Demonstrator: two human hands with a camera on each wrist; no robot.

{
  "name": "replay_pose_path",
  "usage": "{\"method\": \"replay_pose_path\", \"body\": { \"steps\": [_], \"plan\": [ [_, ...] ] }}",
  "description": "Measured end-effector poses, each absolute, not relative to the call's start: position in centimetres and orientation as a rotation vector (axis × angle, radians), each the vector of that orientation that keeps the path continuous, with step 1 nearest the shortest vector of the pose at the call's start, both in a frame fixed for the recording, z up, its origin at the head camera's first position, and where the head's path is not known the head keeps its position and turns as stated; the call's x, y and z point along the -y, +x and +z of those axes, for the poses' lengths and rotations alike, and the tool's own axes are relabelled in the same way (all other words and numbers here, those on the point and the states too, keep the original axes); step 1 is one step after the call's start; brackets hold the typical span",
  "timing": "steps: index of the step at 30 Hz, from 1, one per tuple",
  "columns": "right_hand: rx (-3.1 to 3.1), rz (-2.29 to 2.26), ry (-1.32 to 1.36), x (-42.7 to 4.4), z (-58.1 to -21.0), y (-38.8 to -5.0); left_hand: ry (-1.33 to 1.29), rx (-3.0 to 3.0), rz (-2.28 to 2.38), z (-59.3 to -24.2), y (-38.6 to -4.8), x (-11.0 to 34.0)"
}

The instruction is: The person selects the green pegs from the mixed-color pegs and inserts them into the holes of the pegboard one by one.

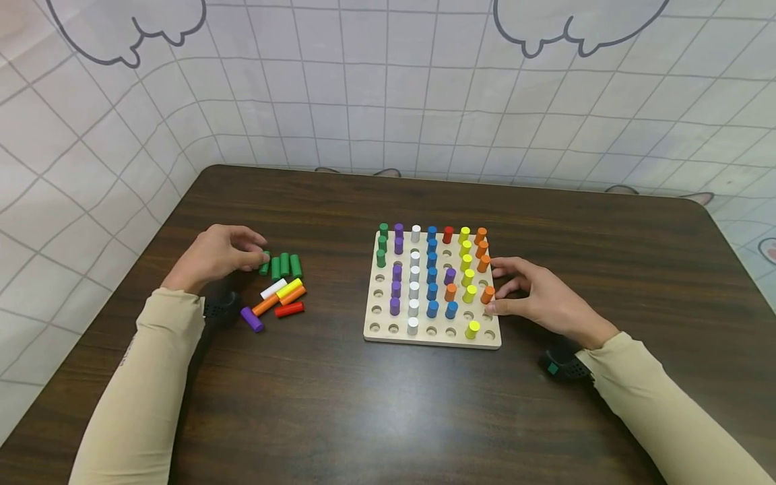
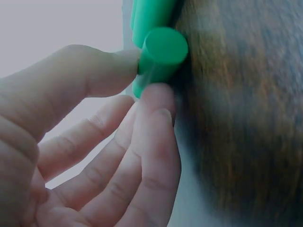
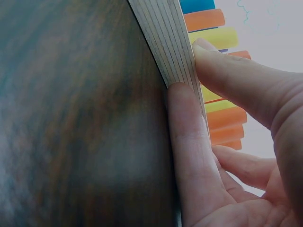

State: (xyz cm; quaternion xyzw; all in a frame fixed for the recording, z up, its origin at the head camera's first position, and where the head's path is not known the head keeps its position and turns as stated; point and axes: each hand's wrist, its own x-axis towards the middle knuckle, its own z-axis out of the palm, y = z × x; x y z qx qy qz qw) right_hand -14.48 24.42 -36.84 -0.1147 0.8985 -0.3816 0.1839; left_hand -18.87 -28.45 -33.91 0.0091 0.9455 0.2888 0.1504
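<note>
At the left of the table, my left hand (image 1: 212, 257) pinches a green peg (image 2: 163, 52) between thumb and fingertips, beside several more green pegs (image 1: 285, 265) in a row. My right hand (image 1: 536, 294) holds the right edge of a wooden pegboard (image 1: 403, 339), thumb on the top face and index finger against its side, as the right wrist view shows. Columns of green, purple, white, blue, yellow and orange pegs stand upright in the board. One column mixes colours, with a red peg (image 1: 448, 234) at its far end. Some holes show bare.
Nearer than the green pegs lie a white peg (image 1: 273, 289), a yellow peg (image 1: 289, 288), two orange ones, a red peg (image 1: 289, 310) and a purple peg (image 1: 252, 319). All rest on a dark wooden table (image 1: 327, 404), with a gridded curtain (image 1: 364, 87) behind.
</note>
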Motion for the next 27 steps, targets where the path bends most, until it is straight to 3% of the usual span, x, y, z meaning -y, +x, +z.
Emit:
{"method": "replay_pose_path", "body": {
  "steps": [27],
  "plan": [
    [-2.537, -1.077, -0.320, -24.51, -37.08, -14.49, 0.000, -2.735, 0.764, -33.98, -18.86, 28.44]
  ]
}}
